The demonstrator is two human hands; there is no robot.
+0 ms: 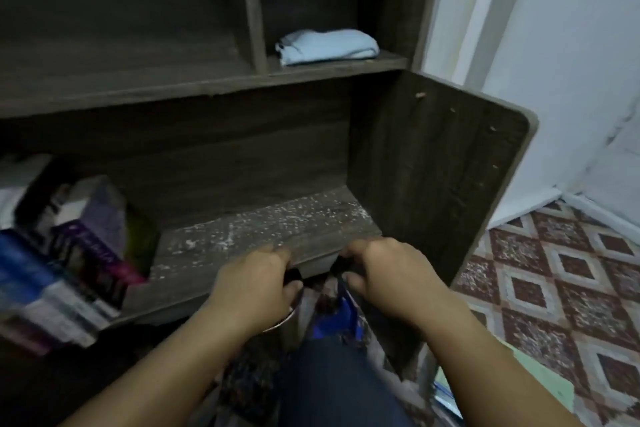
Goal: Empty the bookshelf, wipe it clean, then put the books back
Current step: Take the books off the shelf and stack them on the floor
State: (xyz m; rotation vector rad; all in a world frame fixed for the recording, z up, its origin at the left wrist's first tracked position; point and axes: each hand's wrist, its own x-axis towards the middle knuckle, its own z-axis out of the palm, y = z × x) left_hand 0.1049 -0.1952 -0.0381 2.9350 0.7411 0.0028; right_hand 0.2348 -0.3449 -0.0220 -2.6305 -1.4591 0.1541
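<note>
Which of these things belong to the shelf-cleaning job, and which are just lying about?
Job: dark wooden bookshelf; folded light-blue cloth; leaning books, lower left; left hand and right hand, curled on a dark item.
Lying about: shiny metal cup; blue object beside it; pale green sheet on patterned floor tiles.

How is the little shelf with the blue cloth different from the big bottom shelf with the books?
The little upper shelf looks plain and smooth, while the bottom shelf is sprinkled with white dust. The upper one is narrow and holds a folded light blue cloth. The bottom one is wide and holds books leaning at its left end. Both are the same dark wood.
</note>
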